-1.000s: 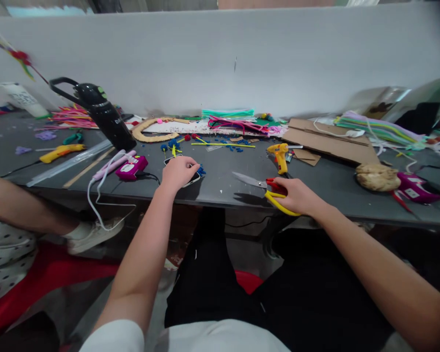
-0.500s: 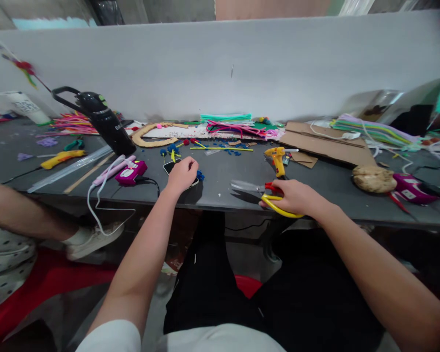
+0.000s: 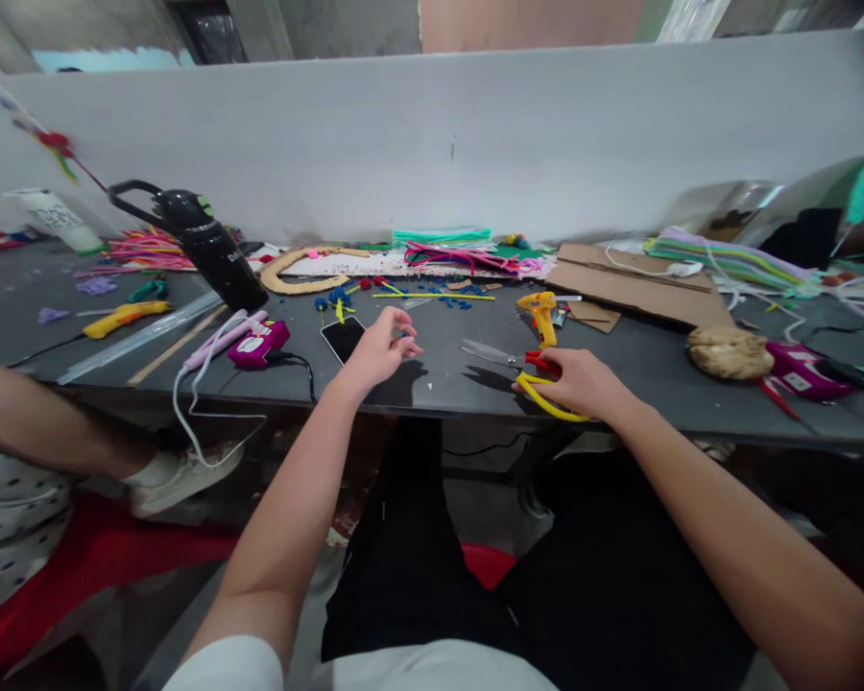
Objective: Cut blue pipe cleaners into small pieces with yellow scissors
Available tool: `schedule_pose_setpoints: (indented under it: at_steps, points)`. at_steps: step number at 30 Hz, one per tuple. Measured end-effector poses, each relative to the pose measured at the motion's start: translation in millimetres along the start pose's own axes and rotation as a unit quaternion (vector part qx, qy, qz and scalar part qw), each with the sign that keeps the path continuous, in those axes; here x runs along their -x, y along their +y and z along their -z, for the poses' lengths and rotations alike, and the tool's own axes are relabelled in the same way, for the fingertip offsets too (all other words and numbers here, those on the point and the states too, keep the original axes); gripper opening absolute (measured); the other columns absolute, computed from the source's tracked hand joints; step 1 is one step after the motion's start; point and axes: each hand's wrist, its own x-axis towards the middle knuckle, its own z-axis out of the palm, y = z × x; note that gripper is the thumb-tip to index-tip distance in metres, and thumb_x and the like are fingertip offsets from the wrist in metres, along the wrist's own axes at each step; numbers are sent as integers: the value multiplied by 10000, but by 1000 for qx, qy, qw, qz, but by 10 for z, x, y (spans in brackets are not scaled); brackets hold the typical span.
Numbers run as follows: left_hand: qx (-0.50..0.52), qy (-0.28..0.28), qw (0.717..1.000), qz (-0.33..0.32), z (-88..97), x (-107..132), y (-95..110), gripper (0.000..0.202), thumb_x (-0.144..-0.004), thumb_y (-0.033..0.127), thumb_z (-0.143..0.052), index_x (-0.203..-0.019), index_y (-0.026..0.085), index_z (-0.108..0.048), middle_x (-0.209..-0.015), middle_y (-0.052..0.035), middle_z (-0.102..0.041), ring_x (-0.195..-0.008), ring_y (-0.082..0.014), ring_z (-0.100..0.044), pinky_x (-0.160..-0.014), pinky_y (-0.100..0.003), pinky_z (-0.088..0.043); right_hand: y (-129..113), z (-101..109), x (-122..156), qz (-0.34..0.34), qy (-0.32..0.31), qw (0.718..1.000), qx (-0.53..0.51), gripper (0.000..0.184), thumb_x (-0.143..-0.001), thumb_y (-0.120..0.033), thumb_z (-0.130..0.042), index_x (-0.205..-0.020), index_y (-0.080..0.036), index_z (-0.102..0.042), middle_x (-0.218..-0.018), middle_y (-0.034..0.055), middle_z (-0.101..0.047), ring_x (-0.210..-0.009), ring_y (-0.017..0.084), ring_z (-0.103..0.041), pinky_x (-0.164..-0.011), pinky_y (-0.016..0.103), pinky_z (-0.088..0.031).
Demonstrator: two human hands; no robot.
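My right hand (image 3: 574,381) grips scissors (image 3: 500,355) by their red and yellow handles. The blades point left over the front of the grey table, slightly parted. My left hand (image 3: 383,347) hovers just right of a dark-screened phone (image 3: 344,338), its fingers loosely curled and apart. A bit of blue shows between those fingers; whether they touch it cannot be made out. Behind the scissors stands a yellow glue gun (image 3: 542,315). Blue fuzzy pieces (image 3: 340,296) with a yellow stem lie beyond the phone, and small blue scraps (image 3: 461,297) are scattered farther right.
A black bottle (image 3: 216,250) and a purple box with a cord (image 3: 259,344) are on the left. Cardboard (image 3: 640,283) lies back right, near bundled pipe cleaners (image 3: 734,261). Another person's leg (image 3: 58,422) is at far left. The table's front edge runs below my hands.
My left hand has shifted right off the phone, uncovering its screen, and its fingers have spread. The scissors have turned slightly, still in my right hand.
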Motion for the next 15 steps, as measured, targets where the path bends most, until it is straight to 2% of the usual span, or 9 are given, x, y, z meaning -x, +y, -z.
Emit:
schedule_pose_setpoints:
  at_steps: [3, 5, 10, 12, 15]
  points:
    - [64, 16, 998, 11, -151, 12, -64, 303, -805, 161, -616, -1024, 203, -411, -923, -12, -570, -719, -137, -703, -684, -296, -561, 29, -27, -20, -2, 22, 1000, -6, 443, -716, -663, -595, -723, -222, -565, -673, 35, -618, -575, 167, -508, -533, 280, -303]
    - [95, 20, 995, 22, -231, 28, -96, 360, -767, 195, -677, -1028, 200, -429, -863, -7, -610, -712, -160, -709, -672, -305, -566, 43, -45, -25, -2, 34, 999, -10, 451, -711, -670, -593, -723, -220, -570, -670, 35, -615, -568, 163, -497, -526, 276, -296]
    - [94, 40, 995, 14, -390, 82, -143, 245, -713, 292, -744, -816, 148, -574, -723, -53, -694, -728, -203, -712, -663, -294, -554, 66, -78, -9, -1, 37, 999, -19, 472, -710, -690, -585, -692, -222, -532, -650, 27, -598, -552, 153, -472, -520, 273, -288]
    - [99, 43, 994, 10, -436, 100, -158, 235, -722, 330, -738, -793, 140, -618, -714, -56, -700, -714, -197, -710, -670, -295, -555, 63, -81, 2, -2, 34, 999, -19, 474, -708, -692, -588, -688, -223, -519, -655, 26, -596, -553, 153, -468, -523, 273, -292]
    - [82, 53, 995, 9, -465, 117, -167, 278, -743, 403, -720, -800, 137, -663, -672, -42, -687, -577, -153, -658, -576, -261, -525, 31, -79, 18, -2, 34, 999, -24, 476, -703, -693, -595, -691, -225, -509, -663, 23, -596, -554, 151, -463, -525, 273, -296]
